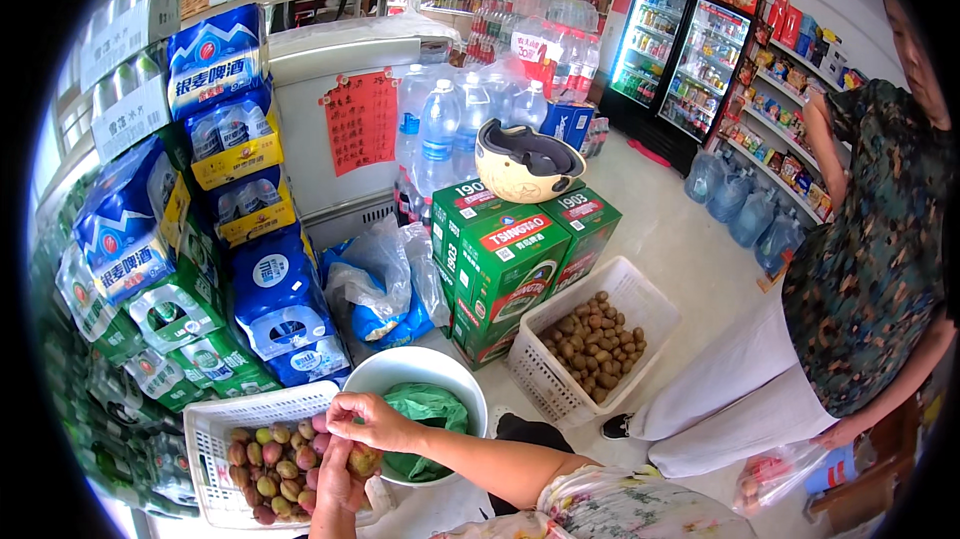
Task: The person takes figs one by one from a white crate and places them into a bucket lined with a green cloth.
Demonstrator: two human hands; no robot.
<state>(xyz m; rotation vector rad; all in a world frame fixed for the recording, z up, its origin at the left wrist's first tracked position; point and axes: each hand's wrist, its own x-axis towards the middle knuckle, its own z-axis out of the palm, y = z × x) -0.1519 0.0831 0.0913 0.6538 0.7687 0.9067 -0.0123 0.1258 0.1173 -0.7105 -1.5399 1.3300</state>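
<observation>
My left hand is wrapped around a round yellowish-red fruit, at the right edge of a white plastic crate. Just above it is my right hand, its thumb and fingertips drawn close together near the left thumb. Whether something small is pinched there is too fine to tell. Inside the crate lie many red and green fruits of the same size. Partly behind my right forearm stands a white bucket, lined with a crumpled green plastic bag.
A second white crate holds small brown fruits. Green Tsingtao beer cartons carry a cream helmet. Beer packs are stacked at left. A person in a camouflage shirt stands at right, holding a clear bag.
</observation>
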